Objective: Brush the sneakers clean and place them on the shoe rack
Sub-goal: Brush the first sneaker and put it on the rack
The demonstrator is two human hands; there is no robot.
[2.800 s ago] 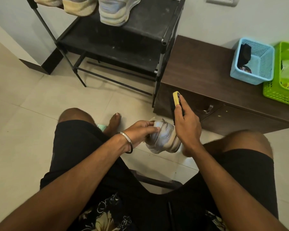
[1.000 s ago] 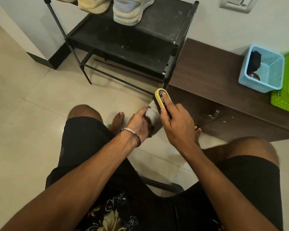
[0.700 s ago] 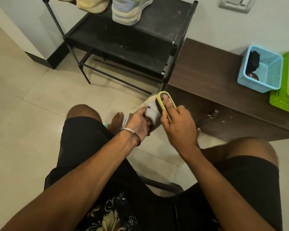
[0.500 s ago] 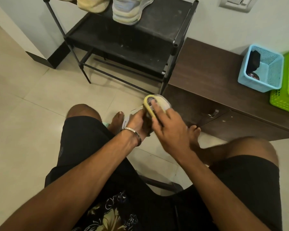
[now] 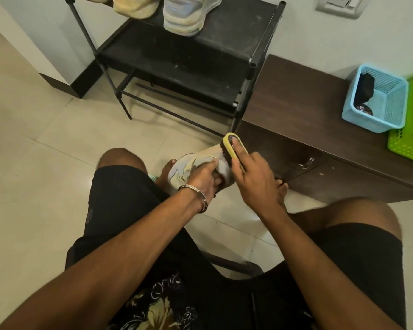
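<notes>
1. Head view: a black shoe rack (image 5: 200, 55) carries another sneaker (image 5: 188, 17); beside it, a brown cabinet (image 5: 296, 98) holds a blue basket (image 5: 377, 103).
2. The sneaker (image 5: 196, 167) hangs above the floor between the knees, its long axis slanting up to the right.
3. The left hand (image 5: 205, 179) grasps the sneaker; the right hand (image 5: 255, 179) clenches a yellow brush (image 5: 231, 148), bristles against it.

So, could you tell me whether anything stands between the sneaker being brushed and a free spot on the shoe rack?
Nothing visible does. The sneaker is in the left hand, the brush in the right hand. The shoe rack has bare shelf right of the pale sneaker already there, with only open floor between.
</notes>
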